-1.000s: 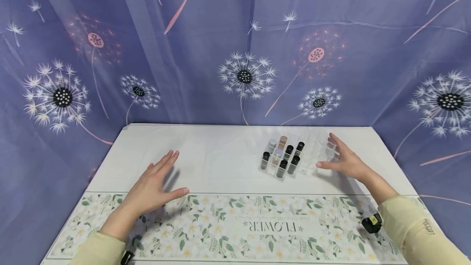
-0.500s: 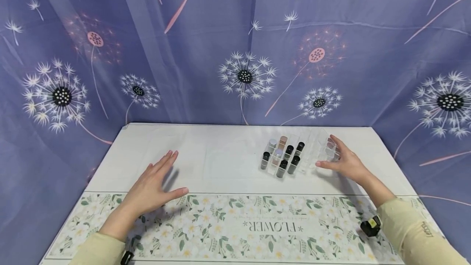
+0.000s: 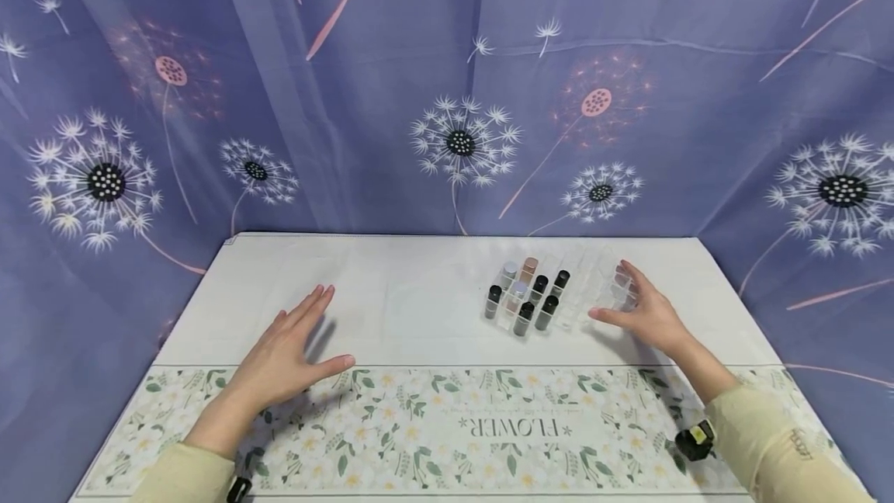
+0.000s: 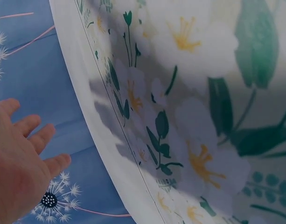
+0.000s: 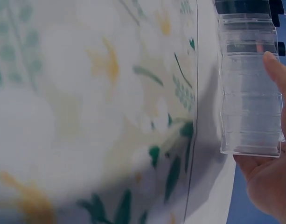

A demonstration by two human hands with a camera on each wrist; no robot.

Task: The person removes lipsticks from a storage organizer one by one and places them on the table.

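Clear plastic organizer [image 3: 578, 293] is standing toward the table's [image 3: 419, 286] back-right corner, probably keeping tubes [image 3: 525, 321] separated; right hand [image 3: 653, 318] is spanning its end, grip unclear, perhaps steadying it; left hand [image 3: 282, 359] is hovering unclenched, holding nothing.

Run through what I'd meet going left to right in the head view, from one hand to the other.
Left hand, leftmost black-capped tube, copper-colored tube, rightmost black-capped tube, right hand.
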